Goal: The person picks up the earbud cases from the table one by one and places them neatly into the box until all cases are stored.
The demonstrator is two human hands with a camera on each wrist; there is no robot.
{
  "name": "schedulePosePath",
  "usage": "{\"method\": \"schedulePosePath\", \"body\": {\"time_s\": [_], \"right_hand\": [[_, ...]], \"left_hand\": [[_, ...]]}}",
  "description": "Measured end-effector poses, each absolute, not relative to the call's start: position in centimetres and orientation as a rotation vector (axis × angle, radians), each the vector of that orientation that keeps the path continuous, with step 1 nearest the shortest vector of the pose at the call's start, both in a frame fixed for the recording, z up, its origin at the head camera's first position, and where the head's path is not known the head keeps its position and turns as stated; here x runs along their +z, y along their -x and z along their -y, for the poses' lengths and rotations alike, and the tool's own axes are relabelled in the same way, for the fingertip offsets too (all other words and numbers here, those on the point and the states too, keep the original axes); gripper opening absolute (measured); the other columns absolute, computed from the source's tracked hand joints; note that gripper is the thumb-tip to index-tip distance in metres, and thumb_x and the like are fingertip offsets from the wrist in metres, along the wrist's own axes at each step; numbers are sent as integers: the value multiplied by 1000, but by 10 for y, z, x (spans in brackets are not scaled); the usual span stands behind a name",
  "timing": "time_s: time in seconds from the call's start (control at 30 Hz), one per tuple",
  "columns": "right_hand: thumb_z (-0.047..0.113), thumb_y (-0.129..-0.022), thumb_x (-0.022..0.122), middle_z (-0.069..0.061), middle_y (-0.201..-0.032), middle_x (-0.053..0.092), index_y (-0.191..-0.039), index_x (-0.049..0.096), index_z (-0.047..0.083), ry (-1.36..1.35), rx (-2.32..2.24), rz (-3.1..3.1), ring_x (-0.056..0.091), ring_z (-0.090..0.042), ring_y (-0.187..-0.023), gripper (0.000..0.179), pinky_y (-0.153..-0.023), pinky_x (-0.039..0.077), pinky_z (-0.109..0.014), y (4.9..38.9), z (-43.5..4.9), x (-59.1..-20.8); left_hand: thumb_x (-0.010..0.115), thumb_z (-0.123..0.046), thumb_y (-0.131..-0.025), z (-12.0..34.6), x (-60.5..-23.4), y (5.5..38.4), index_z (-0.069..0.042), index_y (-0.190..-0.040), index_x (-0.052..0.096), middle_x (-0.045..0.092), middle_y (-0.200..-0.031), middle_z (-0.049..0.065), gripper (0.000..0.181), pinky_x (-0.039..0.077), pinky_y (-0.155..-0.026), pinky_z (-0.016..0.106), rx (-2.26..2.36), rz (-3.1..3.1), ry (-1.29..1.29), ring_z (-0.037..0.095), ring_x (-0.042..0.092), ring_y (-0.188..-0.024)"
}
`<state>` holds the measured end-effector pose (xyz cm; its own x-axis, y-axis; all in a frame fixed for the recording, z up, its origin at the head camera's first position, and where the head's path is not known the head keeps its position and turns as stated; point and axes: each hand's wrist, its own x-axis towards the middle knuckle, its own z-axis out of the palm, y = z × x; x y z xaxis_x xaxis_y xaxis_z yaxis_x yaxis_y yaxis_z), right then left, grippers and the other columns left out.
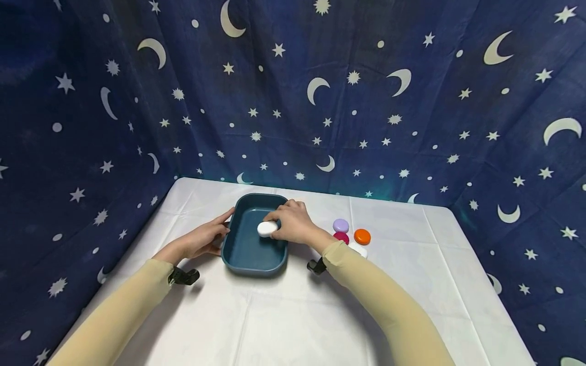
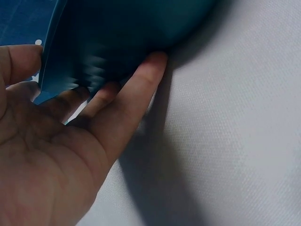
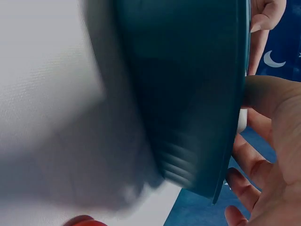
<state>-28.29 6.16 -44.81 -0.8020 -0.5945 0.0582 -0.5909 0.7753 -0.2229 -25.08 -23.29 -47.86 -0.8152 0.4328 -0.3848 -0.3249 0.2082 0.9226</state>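
A dark blue-teal rectangular box with rounded corners point(image 1: 255, 268), open at the top, stands on the white-covered table. My right hand point(image 1: 295, 223) reaches over its right rim and pinches a white round disc point(image 1: 266, 229) above the inside. In the right wrist view the box wall hides most of the white disc. My left hand point(image 1: 205, 240) touches the box's left side, its fingers extended along the outer wall. In the left wrist view, a fingertip point(image 2: 157, 60) meets the wall low down, near the cloth.
Right of the box lie a lilac disc point(image 1: 341, 225), an orange disc point(image 1: 362, 236), a crimson disc point(image 1: 341, 237) and a white piece point(image 1: 359, 249) partly behind the right sleeve. A dark blue curtain point(image 1: 293, 127) with moons and stars surrounds the table's back and sides.
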Motion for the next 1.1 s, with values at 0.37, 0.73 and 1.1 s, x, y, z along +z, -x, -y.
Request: {"method": "schedulePosePath", "body": {"time_s": [0.37,0.73,1.1], "right_hand": [[41,-86,80,3,-130,62,-134,70,34,927,-517,-2959,39,-25,-129,50,-104,28,-51,285,-77,-435],[39,-86,81,6,-131,60,-139,66,32,850,-800,-2896,36,-24,-129,56,-108,27,-51,286,-116,-418],[35,-89,80,6,-131,60,-145,60,31,683,-1072,-2829,33,-23,-133,59,-110,29,-57,280,-182,-409]], "left_hand": [[39,-11,-102,230,-477,254,-43,-164,7,4,-167,12,77,55,-77,47,1668,-1905,-108,36,24,-142],[38,-13,-104,229,-476,253,-42,-165,6,4,-166,13,75,54,-75,45,1655,-1938,-126,37,22,-141],[39,-12,-103,228,-480,251,-39,-165,7,0,-168,16,75,56,-74,45,1655,-1952,-116,39,27,-139]]}}
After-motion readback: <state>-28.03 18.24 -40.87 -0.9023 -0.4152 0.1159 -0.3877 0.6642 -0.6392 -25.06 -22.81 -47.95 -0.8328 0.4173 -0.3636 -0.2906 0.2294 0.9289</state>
